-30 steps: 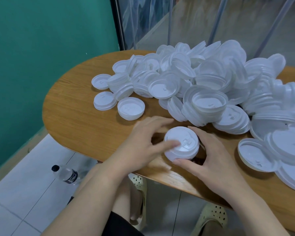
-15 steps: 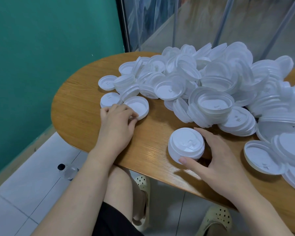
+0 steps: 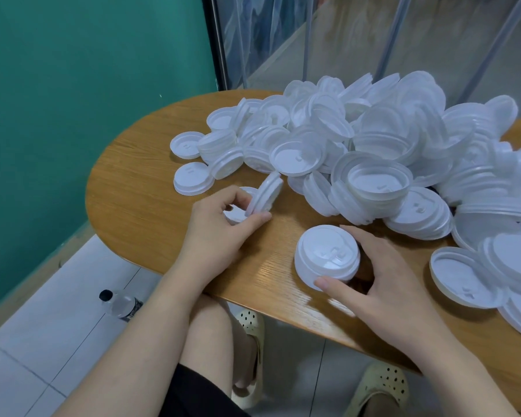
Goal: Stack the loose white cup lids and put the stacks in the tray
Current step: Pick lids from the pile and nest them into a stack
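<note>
Teal wall [image 3: 88,70] behind, rounded wooden table [image 3: 139,188] heaped with a pile of loose white lids [image 3: 373,139]. Left hand [image 3: 220,224] pinching a tilted lid [image 3: 265,192] on edge, thumb and fingers clamped, just beside the pile. Right hand [image 3: 382,278] curled around a short lid stack [image 3: 327,254] standing near the front edge. Bottle [image 3: 121,303] lying on the tiled floor [image 3: 42,341].

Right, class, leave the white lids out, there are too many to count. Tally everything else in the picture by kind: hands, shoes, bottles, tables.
Hands: 2, left hand, right hand
Shoes: 2, left shoe, right shoe
Bottles: 1, bottle on the floor
Tables: 1, table
Total: 6
</note>
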{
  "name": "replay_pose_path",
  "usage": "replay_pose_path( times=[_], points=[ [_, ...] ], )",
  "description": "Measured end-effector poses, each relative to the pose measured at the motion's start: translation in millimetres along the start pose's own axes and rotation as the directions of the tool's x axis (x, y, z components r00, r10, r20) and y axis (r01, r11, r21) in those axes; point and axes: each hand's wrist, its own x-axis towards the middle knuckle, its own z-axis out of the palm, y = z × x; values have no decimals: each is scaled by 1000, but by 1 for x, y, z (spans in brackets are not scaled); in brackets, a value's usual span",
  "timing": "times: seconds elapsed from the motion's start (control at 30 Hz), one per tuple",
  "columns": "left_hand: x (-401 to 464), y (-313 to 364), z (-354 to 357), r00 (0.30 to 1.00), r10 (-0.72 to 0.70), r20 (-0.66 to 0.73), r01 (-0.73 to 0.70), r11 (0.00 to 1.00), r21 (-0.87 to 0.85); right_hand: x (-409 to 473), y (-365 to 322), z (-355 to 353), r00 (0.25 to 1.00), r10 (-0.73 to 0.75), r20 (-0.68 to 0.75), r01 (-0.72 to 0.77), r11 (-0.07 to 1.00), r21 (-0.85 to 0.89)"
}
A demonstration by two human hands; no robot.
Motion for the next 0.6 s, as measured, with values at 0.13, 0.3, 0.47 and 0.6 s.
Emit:
replay_pose_path(
  times=[0.13,0.3,0.47,0.6],
  points=[
    [-5,13,7,997,14,75,7,963,-270,1,0,0,1000,-4,-7,4,1000,-3],
    [-10,23,15,980,-22,198,108,892,-439,2,2,0,1000,-11,-5,11,1000,-13],
    [-10,27,12,978,-52,202,147,857,-494,2,4,1,1000,-10,-3,10,1000,-12],
    [-10,31,11,962,-73,263,209,817,-538,1,6,1,1000,-17,0,17,1000,-12]
  ],
)
